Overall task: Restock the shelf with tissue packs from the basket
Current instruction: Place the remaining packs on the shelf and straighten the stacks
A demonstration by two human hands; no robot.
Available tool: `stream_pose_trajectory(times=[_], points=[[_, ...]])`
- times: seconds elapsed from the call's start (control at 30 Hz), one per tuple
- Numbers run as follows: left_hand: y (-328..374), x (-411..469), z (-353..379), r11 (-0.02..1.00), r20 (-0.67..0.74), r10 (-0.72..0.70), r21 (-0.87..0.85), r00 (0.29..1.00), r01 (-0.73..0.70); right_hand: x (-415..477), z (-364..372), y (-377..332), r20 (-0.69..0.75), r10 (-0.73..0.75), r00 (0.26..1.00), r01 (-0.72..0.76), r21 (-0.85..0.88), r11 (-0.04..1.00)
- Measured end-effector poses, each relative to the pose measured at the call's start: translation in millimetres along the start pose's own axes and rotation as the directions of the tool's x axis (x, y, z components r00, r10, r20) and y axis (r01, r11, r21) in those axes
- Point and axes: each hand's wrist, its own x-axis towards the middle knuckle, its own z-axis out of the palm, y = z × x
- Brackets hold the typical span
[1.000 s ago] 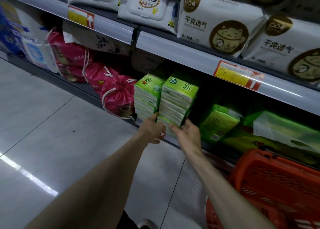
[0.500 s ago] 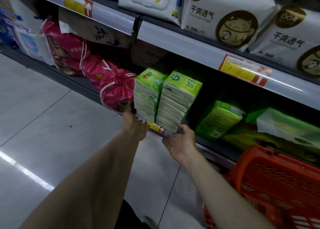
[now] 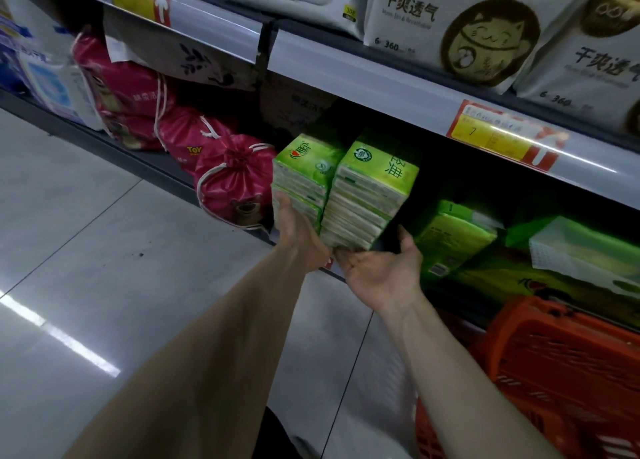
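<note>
While the shelf (image 3: 221, 195) carries two green tissue pack stacks (image 3: 367, 195) at its near edge, the orange basket (image 3: 554, 372) sits lower right. Left hand (image 3: 298, 233) presses the left stack's front; right hand (image 3: 384, 271), fingers released, cups beneath the right stack.

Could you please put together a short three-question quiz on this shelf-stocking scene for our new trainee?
1. True or false: the left hand rests against the left green tissue stack.
2. Which colour is the basket? A blue, B orange-red, C grey.
3. What sits directly left of the green stacks on the bottom shelf?

Key: 1 true. 2 B. 3 a pink drawstring bag. The right hand, palm up, is under the right stack.
</note>
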Motion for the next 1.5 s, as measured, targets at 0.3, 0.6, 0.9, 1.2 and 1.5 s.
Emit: stream_pose_trajectory(times=[0.3, 0.6, 0.9, 1.2, 1.5], points=[[2.1, -17.1, 5.9, 0.981, -0.315, -0.001, 0.186, 0.949, 0.063, -46.6, -5.8, -24.3, -0.134, -0.053, 0.99, 0.034, -0.142, 0.989], [-34.1, -97.5, 51.2, 0.993, -0.303, -0.032, 0.097, 0.952, 0.064, -158.5, -21.0, -82.0, 0.001, -0.138, 0.99, 0.131, -0.31, 0.942], [-103.4, -167.9, 138.1, 0.872, -0.122, 0.003, 0.485, 0.993, 0.057, -294.1, -112.6, -171.4, -0.046, -0.362, 0.931, 0.238, -0.675, 0.698], [-183.1, -157.5, 186.4, 0.536, -0.05, 0.022, 0.844, 0.999, 0.03, -329.4, -187.0, -261.2, -0.04, -0.488, 0.872, 0.196, -0.885, 0.423], [-215.5, -93.0, 200.3, -0.117, 0.247, 0.173, 0.966, 0.953, -0.229, -269.5, -181.3, -298.2, 0.25, -0.539, 0.804, -0.058, -0.87, -0.49]])
